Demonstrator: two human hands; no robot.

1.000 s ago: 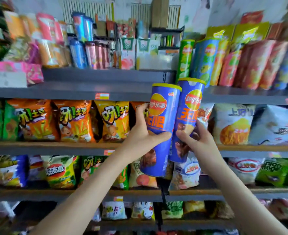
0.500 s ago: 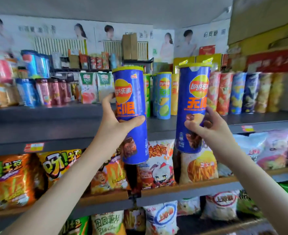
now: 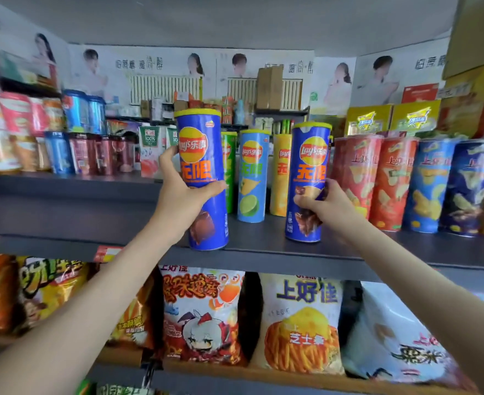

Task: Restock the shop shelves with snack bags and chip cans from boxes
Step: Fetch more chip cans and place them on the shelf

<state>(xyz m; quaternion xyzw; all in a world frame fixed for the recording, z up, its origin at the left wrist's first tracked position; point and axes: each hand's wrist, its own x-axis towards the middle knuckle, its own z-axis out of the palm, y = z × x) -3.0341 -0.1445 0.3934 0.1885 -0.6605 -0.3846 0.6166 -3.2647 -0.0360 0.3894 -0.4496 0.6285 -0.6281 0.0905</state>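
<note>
Snack shop: shelves [image 3: 292,263] of chip cans [image 3: 252,178] (price tags [image 3: 106,253] on edges)

Those blue chip cans [image 3: 202,178] look glossy with yellow plastic lids; the grey shelf [image 3: 263,253] under them is matt, and the bags [image 3: 203,317] below it shiny.

The left can [image 3: 203,166] and right can [image 3: 309,166] are deep blue with yellow lids, red-and-yellow logos and orange characters. The shelf [image 3: 64,212] is dark grey. The middle can [image 3: 251,178] is light blue with a green lime.
</note>
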